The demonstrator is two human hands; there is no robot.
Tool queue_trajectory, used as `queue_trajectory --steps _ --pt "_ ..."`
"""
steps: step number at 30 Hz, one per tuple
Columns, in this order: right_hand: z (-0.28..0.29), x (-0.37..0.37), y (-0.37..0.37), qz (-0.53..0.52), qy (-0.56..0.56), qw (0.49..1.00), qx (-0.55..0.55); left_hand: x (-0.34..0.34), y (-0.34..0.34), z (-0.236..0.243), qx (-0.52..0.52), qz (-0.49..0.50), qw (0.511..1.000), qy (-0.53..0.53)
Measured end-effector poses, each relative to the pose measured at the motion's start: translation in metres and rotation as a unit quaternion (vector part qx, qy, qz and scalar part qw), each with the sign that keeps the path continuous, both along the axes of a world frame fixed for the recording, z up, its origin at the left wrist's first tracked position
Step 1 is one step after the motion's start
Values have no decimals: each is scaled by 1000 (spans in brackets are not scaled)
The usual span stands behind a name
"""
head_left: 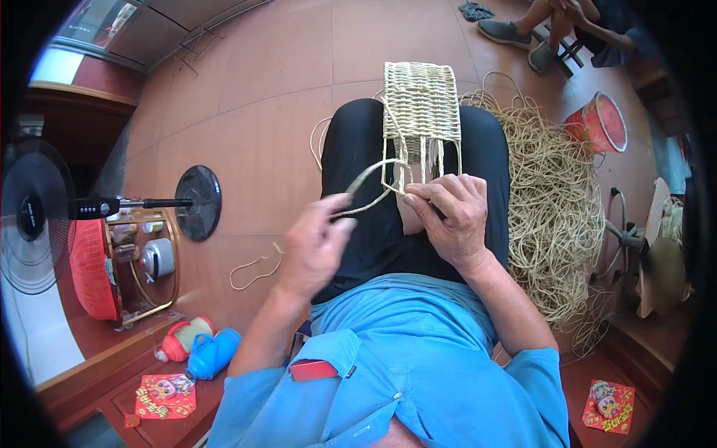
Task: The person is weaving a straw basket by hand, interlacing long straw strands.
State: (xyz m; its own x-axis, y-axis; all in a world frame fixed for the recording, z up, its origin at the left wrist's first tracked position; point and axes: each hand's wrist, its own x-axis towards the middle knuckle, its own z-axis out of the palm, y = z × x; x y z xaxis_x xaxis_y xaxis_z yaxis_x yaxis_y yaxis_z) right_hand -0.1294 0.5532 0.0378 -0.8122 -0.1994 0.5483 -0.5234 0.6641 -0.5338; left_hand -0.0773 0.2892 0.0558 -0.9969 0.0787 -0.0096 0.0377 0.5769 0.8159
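Observation:
Across my lap lies a partly woven straw-coloured basketwork piece (422, 101), its far part a dense weave and its near part open bars. A twisted straw cord (366, 174) arcs from the open bars to my left hand (317, 237), which is closed on it and slightly blurred. The cord passes around the near end of the bars. My right hand (454, 216) pinches the cord with thumb and forefinger at the near edge of the piece, just right of the left hand. The exact spot under the right fingertips is hidden.
A large tangled heap of cord (556, 201) lies on the floor at my right, beside a red bucket (597, 123). Another person's legs (526, 26) show at far right. At left stand a fan (33, 209), a rack with a kettle (157, 259), and a blue bottle (213, 353).

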Motion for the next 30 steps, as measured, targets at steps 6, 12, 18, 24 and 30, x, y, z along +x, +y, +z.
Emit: queue_trajectory --steps 6,12,18,24,30 --pt "2 1 -3 -2 -9 1000 -1 -2 15 -18 -32 27 993 106" --pt "5 2 3 -8 -20 1000 3 23 -178 -67 -102 164 981 -35" --pt "2 4 4 -2 -20 1000 -10 150 -471 -76 -469 371 785 -163" --pt "2 2 3 1 -27 1000 7 144 -519 -49 -532 335 722 -289" --pt "10 4 0 8 -42 998 49 15 -80 2 163 82 971 -153"
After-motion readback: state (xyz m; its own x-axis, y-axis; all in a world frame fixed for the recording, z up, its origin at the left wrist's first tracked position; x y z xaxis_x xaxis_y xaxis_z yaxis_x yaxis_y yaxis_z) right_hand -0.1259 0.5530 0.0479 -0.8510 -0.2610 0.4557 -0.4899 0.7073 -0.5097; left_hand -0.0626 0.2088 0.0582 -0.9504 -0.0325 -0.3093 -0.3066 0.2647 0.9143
